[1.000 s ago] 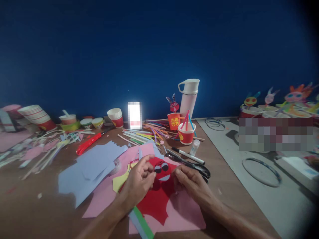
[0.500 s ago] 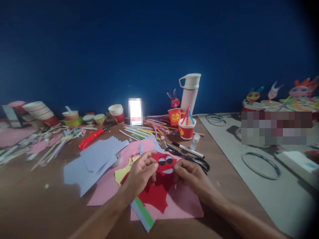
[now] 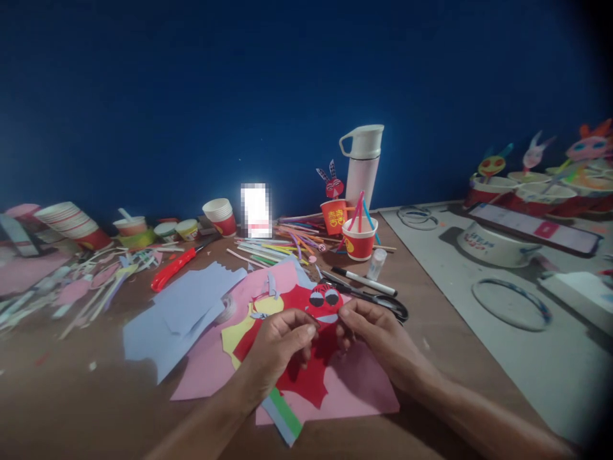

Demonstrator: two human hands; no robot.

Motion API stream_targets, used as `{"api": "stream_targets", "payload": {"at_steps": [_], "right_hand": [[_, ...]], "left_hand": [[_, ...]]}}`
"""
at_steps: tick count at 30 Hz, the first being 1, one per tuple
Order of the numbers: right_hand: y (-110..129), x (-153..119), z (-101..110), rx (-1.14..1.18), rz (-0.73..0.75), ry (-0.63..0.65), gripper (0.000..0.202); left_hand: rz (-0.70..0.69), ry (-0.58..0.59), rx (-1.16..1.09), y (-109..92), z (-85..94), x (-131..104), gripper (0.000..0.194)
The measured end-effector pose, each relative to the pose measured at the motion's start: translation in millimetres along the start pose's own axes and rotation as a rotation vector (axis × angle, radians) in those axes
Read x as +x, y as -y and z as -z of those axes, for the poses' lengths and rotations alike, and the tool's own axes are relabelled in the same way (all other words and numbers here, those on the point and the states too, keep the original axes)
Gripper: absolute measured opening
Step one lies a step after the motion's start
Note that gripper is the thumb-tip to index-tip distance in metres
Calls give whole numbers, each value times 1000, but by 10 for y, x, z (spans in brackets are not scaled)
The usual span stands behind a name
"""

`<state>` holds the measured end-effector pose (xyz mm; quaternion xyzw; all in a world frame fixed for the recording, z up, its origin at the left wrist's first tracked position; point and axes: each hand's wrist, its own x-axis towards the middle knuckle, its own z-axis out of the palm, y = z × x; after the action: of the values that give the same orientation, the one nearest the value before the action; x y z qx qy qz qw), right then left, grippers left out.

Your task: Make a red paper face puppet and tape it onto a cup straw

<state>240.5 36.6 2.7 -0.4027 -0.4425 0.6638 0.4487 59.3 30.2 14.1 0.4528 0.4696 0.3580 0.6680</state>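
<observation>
Before a dark blue wall [image 3: 191, 96], a cluttered brown table [image 3: 454, 377].

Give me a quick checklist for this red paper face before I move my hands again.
1. Right hand at the red face's edge: ok.
2. Left hand gripping it: cannot tell, fingers near its lower left.
3. Eyes and mouth in place: ok.
4. Scissors out of both hands: ok, on the table.
5. Bare table below the hands: not ok, red paper and pink sheet there.
</observation>
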Motion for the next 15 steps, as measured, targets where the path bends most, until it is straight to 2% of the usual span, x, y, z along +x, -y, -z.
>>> {"api": "stream_targets", "payload": {"at_steps": [15], "right_hand": [[12,-23,-11,-72,23,19,32]], "left_hand": [[-25,-67,91,31,6,18,23]]}}
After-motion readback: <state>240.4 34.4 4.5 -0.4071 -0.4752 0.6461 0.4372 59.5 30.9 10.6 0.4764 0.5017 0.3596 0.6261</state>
